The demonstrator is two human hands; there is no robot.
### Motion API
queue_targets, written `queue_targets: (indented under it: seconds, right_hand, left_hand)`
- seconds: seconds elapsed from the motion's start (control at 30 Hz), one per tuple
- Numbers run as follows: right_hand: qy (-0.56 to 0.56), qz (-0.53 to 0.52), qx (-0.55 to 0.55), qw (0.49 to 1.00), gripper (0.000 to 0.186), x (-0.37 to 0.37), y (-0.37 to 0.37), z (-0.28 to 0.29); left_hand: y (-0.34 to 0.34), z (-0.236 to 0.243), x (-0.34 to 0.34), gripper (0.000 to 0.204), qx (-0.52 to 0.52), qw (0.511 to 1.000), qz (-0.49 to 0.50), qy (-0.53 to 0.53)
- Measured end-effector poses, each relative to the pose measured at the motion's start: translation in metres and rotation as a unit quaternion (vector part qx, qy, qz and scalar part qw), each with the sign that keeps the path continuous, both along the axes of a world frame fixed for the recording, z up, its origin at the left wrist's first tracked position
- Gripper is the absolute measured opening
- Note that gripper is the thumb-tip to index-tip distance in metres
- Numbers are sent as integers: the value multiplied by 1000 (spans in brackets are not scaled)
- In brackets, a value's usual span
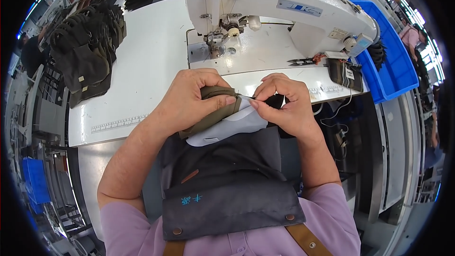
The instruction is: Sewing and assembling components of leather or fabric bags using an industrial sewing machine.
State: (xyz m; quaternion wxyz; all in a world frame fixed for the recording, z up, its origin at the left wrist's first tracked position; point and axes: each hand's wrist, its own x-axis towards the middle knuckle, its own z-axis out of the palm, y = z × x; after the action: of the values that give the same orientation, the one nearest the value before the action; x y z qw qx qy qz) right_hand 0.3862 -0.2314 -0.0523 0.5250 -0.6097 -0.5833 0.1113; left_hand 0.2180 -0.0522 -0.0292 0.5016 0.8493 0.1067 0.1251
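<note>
My left hand (196, 97) is closed on a folded olive cloth piece (215, 116), thumb on top and fingers behind. A pale grey layer (232, 127) with a small slit hangs along its near side. At the cloth's right edge, my right hand (283, 99) is pinched, thumb against fingers. A thin, pointed sliver shows at those fingertips, too small to name. Something black sits partly hidden under the right hand. Both hands are in front of the white sewing machine (265, 0), nearer to me than its needle and presser foot (215, 47).
A heap of dark sewn cloth pieces (85, 52) lies on the white table (142, 57) at left. Black thread snips (302, 61) and a striped dark pouch (345, 73) lie at right. Beyond stands a blue bin (395, 71) with dark pieces. A dark apron (227, 199) covers my lap.
</note>
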Motion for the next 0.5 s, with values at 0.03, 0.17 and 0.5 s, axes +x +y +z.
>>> queue_targets:
  seconds: [0.03, 0.17, 0.5]
  right_hand:
    - [0, 0, 0, 1000, 14, 0, 1, 0]
    - [-26, 8, 29, 999, 13, 0, 4, 0]
    - [-103, 41, 60, 992, 16, -4, -2, 8]
  left_hand:
    - [0, 0, 0, 18, 0, 1000, 0, 0]
    - [0, -2, 0, 17, 15, 1000, 0, -27]
    - [-6, 1, -8, 21, 35, 998, 11, -52]
